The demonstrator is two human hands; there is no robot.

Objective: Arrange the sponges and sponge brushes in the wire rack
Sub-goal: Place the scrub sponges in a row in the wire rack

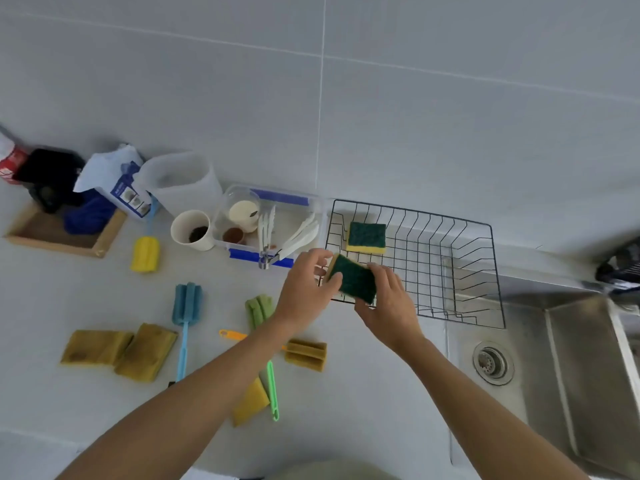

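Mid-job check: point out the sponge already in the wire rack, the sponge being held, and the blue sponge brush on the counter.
Sponge in the wire rack [366,236], head view, on its green scouring top.
Held sponge [355,277], head view, on its green face between both hands.
Blue sponge brush [187,303], head view, on its foam head.

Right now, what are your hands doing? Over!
Left hand and right hand both grip one green sponge over wire rack edge. Another sponge already inside. Nothing blocking.

Both hands, left [304,289] and right [388,303] (fingers curled), grip together.
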